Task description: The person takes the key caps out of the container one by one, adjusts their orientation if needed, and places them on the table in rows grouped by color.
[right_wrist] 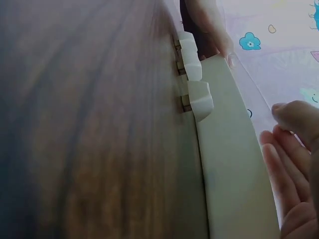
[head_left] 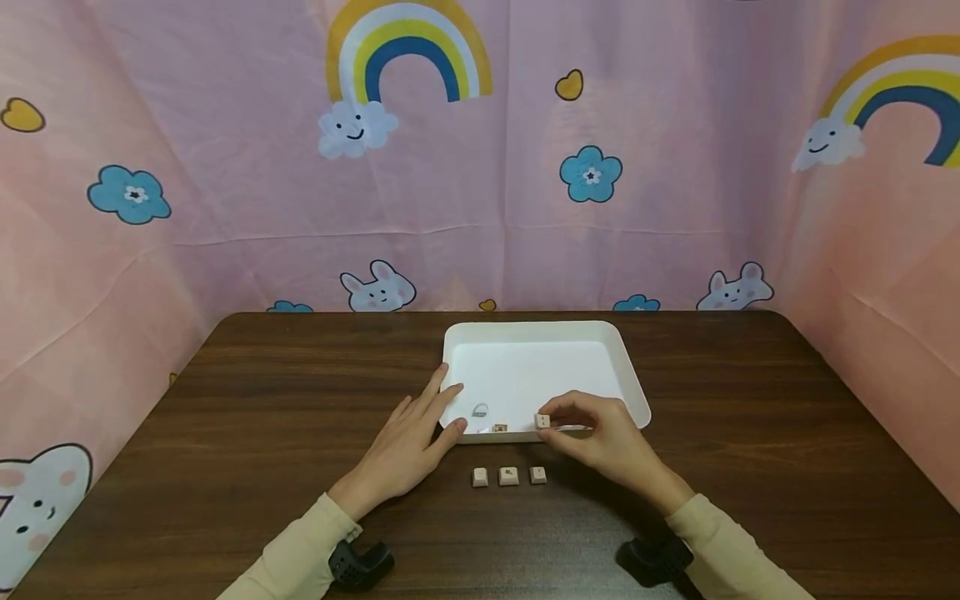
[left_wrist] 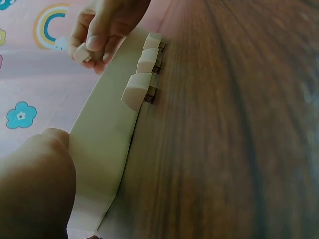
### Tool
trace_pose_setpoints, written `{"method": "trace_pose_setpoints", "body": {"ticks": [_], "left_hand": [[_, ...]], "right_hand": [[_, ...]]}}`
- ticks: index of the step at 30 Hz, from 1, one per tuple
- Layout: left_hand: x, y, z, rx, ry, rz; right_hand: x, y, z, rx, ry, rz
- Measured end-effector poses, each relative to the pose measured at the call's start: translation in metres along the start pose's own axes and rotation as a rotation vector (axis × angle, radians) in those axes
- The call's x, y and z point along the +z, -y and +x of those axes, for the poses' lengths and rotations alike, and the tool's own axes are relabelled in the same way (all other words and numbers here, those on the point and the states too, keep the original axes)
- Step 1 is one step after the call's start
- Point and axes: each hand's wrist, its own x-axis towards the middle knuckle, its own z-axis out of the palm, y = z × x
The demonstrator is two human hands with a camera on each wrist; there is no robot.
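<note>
My right hand [head_left: 600,429] pinches a small white keycap [head_left: 542,422] between thumb and fingertips, above the near edge of the white tray [head_left: 633,387]. This keycap [left_wrist: 81,53] also shows in the left wrist view. My left hand [head_left: 408,442] rests with extended fingers against the tray's left near corner, its thumb by the front wall. Three more keycaps stand in a row on the table before the tray: a left one [head_left: 480,477], a middle one [head_left: 508,477] and a right one [head_left: 537,475]. Small dark parts show beneath them in the wrist views.
Inside the tray lie a small grey-outlined piece [head_left: 480,410] and a small brownish piece [head_left: 499,427], both too small to identify. The tray stands on a dark wooden table [head_left: 315,392]. A patterned pink curtain [head_left: 262,175] hangs behind and at both sides.
</note>
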Motion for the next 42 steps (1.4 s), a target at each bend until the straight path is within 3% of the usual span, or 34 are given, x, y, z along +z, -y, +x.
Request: {"method": "trace_pose_setpoints", "body": {"ticks": [5, 15, 42], "left_hand": [[0.000, 0.001, -0.001, 0.000, -0.003, -0.003], [-0.001, -0.001, -0.001, 0.008, -0.008, -0.003], [-0.005, -0.003, 0.000, -0.015, 0.031, -0.016]], "right_hand": [[-0.001, -0.003, -0.005, -0.069, -0.022, 0.048], [-0.002, -0.005, -0.009, -0.110, -0.037, 0.085], [-0.016, -0.002, -0.021, -0.116, -0.064, 0.005]]}}
